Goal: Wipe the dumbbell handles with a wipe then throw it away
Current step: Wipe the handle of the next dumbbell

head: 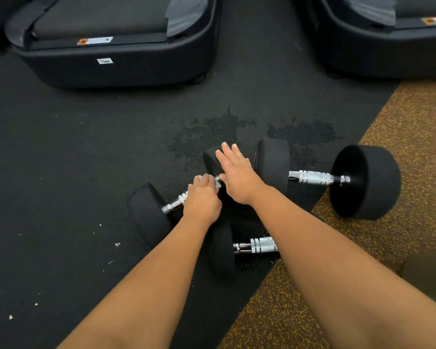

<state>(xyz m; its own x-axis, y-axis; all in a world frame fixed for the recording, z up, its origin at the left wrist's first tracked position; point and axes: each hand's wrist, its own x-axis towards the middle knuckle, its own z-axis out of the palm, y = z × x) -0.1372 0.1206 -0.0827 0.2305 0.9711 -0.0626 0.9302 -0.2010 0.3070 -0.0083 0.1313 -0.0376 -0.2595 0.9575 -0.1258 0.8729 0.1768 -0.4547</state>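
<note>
Three black dumbbells with chrome knurled handles lie on the floor. My left hand (pixel 202 197) is closed around the handle (pixel 175 202) of the left dumbbell (pixel 147 212), with a white wipe (pixel 218 181) bunched under its fingers. My right hand (pixel 237 175) rests flat, fingers spread, on that dumbbell's far black head (pixel 212 162). A second dumbbell (pixel 365 181) lies to the right, its handle (pixel 312 177) bare. The third dumbbell (pixel 222 250) lies nearer me, its handle (pixel 259 245) partly hidden by my right forearm.
Black rubber floor (pixel 73 152) with dark wet patches (pixel 212 132) beyond the dumbbells. A speckled yellow-brown floor strip (pixel 400 122) runs along the right. Two dark treadmill bases stand at the back, one on the left (pixel 116 64) and one on the right (pixel 388 56). Small white scraps dot the floor at lower left.
</note>
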